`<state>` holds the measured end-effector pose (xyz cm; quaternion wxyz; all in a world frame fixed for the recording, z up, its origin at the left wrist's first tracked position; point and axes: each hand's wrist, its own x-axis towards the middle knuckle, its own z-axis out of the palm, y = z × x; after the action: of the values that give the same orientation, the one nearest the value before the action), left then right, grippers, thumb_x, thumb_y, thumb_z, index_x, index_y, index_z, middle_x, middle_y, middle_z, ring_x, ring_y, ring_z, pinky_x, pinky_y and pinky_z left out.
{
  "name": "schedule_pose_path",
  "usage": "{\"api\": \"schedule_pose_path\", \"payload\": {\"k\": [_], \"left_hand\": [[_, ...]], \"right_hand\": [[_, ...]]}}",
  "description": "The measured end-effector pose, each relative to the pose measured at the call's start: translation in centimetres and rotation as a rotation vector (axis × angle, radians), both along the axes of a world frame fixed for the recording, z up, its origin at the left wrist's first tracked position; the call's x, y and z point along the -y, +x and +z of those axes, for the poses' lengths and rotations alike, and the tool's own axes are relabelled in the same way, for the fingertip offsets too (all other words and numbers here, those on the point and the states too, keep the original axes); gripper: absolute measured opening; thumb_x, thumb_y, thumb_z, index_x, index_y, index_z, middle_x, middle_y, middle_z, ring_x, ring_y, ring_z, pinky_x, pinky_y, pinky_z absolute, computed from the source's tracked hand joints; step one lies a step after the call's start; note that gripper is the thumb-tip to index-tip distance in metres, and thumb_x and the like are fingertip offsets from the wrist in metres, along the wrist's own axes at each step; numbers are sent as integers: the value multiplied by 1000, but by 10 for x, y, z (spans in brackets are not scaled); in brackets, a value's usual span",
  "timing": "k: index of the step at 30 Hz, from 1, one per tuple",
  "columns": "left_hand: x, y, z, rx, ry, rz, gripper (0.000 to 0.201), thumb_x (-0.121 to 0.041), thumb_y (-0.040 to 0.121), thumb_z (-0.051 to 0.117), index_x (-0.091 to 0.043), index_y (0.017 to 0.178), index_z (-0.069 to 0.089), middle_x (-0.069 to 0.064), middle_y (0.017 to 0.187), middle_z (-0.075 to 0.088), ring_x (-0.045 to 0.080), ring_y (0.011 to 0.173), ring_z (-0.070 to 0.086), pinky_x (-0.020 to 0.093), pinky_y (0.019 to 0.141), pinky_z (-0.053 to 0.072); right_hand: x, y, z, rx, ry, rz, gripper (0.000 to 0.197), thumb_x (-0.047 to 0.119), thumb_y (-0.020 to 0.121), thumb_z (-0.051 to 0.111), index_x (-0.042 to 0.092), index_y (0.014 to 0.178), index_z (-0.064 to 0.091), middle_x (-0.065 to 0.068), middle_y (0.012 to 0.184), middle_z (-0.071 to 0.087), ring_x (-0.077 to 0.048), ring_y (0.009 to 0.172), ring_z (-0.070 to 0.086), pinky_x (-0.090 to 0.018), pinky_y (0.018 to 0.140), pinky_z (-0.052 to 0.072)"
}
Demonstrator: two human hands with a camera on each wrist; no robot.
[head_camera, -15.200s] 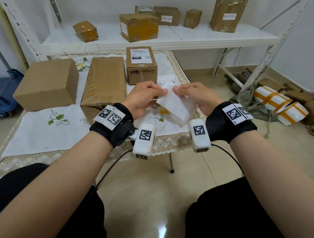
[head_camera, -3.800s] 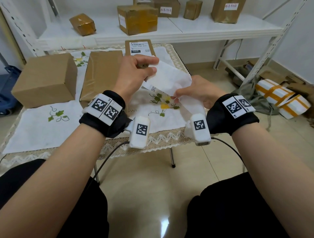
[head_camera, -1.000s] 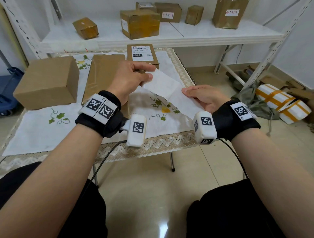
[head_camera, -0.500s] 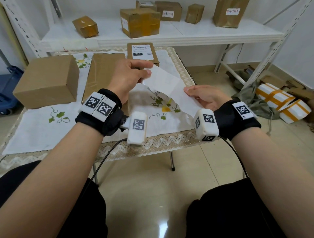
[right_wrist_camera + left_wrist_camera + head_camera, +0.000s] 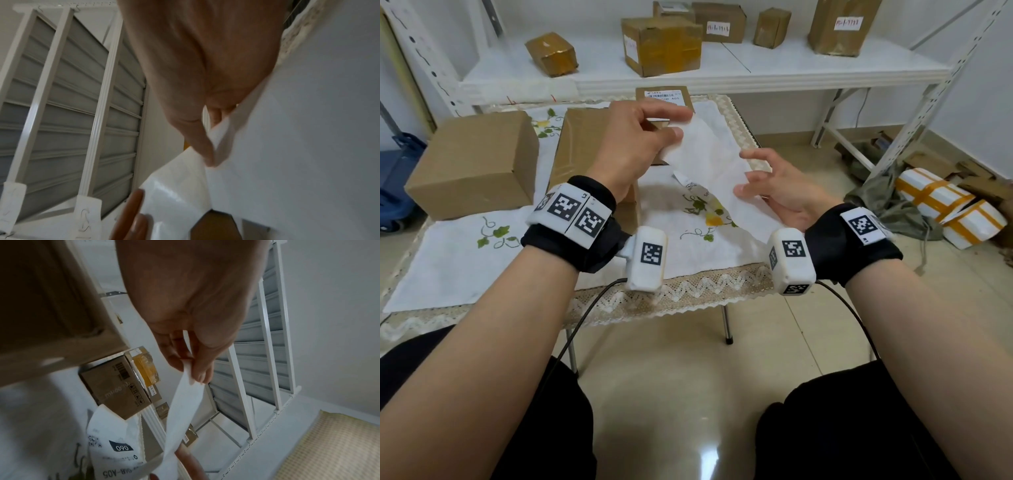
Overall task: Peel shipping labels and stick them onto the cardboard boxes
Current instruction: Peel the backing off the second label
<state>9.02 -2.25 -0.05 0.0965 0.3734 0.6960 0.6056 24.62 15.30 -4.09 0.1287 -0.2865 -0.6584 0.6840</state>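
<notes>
Label sheet [image 5: 710, 161] hangs in the air above the tabletop [image 5: 458, 260], between both hands, probably so the sticker can come free of its backing without catching on the cloth. Left hand [image 5: 633, 144] has its grip clamped on the sheet's far top corner, thumb against fingers. Right hand [image 5: 774, 186] is at the near right edge, fingers spread; the wrist view shows its thumb on the paper, so the grip looks loosely pinched. Under the sheet a printed flap reads "060" and "A05". Far off, the small box [image 5: 664, 97] already carries a barcode label; the plain box [image 5: 472, 161] on the left carries none.
</notes>
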Motion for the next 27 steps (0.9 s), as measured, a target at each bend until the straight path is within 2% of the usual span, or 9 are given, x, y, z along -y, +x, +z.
{"api": "schedule_pose_path", "payload": {"k": [2, 4, 6, 10, 13, 18, 22, 25, 27], "left_hand": [[1, 0, 3, -58, 0, -25, 25, -3, 91, 70, -13, 112, 78, -6, 115, 73, 11, 70, 52, 24, 65, 54], [2, 1, 3, -78, -14, -53, 24, -4, 91, 71, -14, 111, 78, -6, 117, 73, 6, 70, 54, 24, 67, 55], [2, 1, 3, -75, -24, -77, 24, -4, 91, 71, -15, 111, 78, -4, 117, 73, 7, 72, 54, 21, 66, 55], [4, -1, 3, -70, -34, -52, 24, -6, 91, 71, -18, 111, 78, 7, 98, 74, 19, 75, 50, 17, 62, 51], [4, -1, 1, -49, -53, -14, 22, -5, 91, 71, -15, 109, 78, 17, 92, 68, 12, 66, 48, 13, 58, 47], [-2, 1, -5, 41, -57, -31, 17, 0, 91, 67, -13, 98, 74, 14, 99, 67, 8, 70, 51, 13, 58, 45], [-4, 1, -6, 69, -36, -64, 30, 9, 89, 59, -17, 79, 72, 2, 99, 70, 14, 78, 54, 15, 57, 41], [-4, 2, -5, 7, -26, -90, 38, 12, 86, 55, -18, 76, 75, 2, 120, 67, 8, 88, 58, 16, 58, 39], [-4, 2, -4, -102, -46, -107, 45, 13, 86, 54, -24, 79, 77, -1, 134, 59, 4, 101, 58, 14, 63, 43]], "right_hand": [[5, -4, 3, -37, 0, 45, 48, -2, 89, 72, 22, 128, 60, -17, 119, 65, -26, 88, 71, -37, 79, 61], [8, -7, 5, -63, -29, 34, 33, 6, 92, 71, 21, 121, 63, -17, 113, 71, -27, 91, 72, -41, 82, 61], [9, -10, 3, -86, -58, 3, 31, 6, 92, 71, 21, 118, 61, -16, 108, 73, -28, 89, 72, -43, 83, 61], [8, -10, -1, -100, -60, -47, 31, 0, 92, 70, 21, 112, 57, -9, 88, 70, -25, 76, 71, -38, 65, 60], [4, -8, 1, -116, -64, -47, 27, -4, 93, 66, 19, 98, 52, -6, 79, 68, -24, 70, 69, -36, 58, 58], [2, -7, -2, -90, 165, -29, 23, -6, 91, 66, 16, 84, 63, -2, 78, 58, -15, 69, 59, -29, 70, 52], [3, -7, -3, -75, 225, -37, 19, -4, 95, 64, 13, 96, 73, 13, 58, 56, -3, 55, 56, -19, 61, 49], [3, -8, -3, -82, 265, -36, 22, -4, 96, 62, 11, 103, 76, 20, 55, 56, -2, 58, 53, -17, 63, 48], [3, -9, -2, -88, 270, -39, 23, -3, 95, 63, 12, 102, 78, 13, 65, 61, -7, 66, 56, -21, 68, 51]]}}
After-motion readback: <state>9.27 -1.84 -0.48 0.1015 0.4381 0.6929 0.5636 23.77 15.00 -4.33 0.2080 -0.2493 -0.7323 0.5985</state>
